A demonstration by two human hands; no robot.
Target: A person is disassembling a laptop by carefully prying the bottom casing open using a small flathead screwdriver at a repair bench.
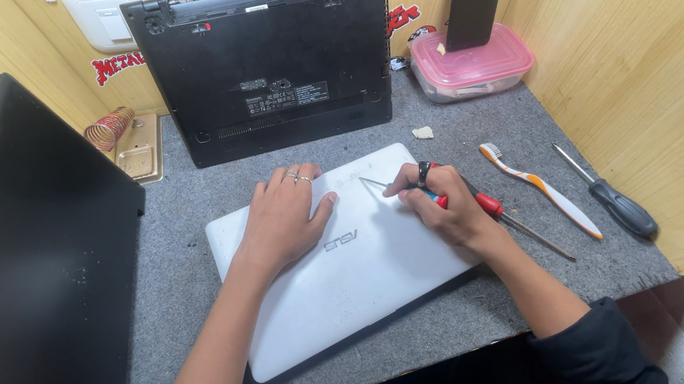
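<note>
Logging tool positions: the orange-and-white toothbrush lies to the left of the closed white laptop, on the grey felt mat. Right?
Not quite. The head view shows the orange-and-white toothbrush to the right of the closed white laptop, on the grey felt mat.

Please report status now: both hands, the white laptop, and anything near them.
Left hand flat on white laptop, holding nothing. Right hand grips red-handled screwdriver, tip on lid. Toothbrush and black screwdriver lie beside, apart from hands.
</note>
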